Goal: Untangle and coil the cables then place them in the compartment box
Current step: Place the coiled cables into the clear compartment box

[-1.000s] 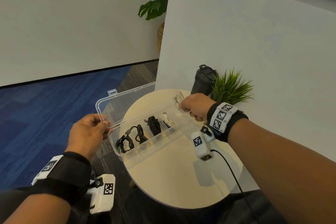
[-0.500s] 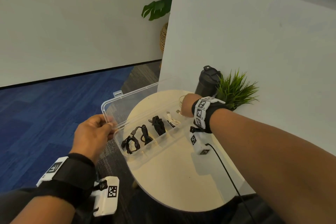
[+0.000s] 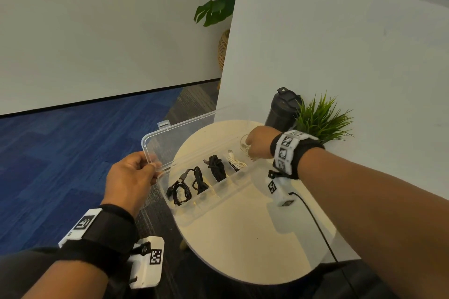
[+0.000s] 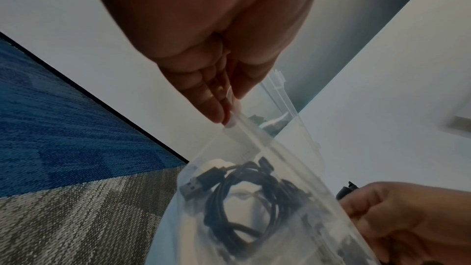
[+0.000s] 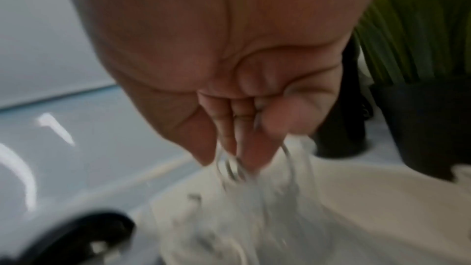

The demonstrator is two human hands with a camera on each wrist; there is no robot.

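My right hand (image 3: pixel 258 142) sits over the far end of the compartment box (image 3: pixel 226 192), its fingers (image 5: pixel 244 148) curled and pinching a coiled white cable (image 3: pixel 244 147) whose loops hang down toward the end compartment; the wrist view is too blurred for me to tell whether the coil touches the box floor. My left hand (image 3: pixel 132 177) is at the near corner of the box, thumb and fingertips (image 4: pixel 219 112) pinched on the edge of the clear lid (image 3: pixel 179 136), which stands open and leans away from me. The box lies on the round desk (image 3: pixel 243 250) with its near end jutting past the rim over the carpet. Inside, from my left, I see a black USB cable (image 3: pixel 179 192) coiled in the end compartment, another black cable (image 3: pixel 200 178) next to it, a tightly bundled black cable (image 3: pixel 216 165) in the next, and a second white cable (image 3: pixel 234 160) just beside my right hand. Behind the box, against the wall, stand a black bottle (image 3: pixel 283 110) and a small green plant (image 3: pixel 320 119).
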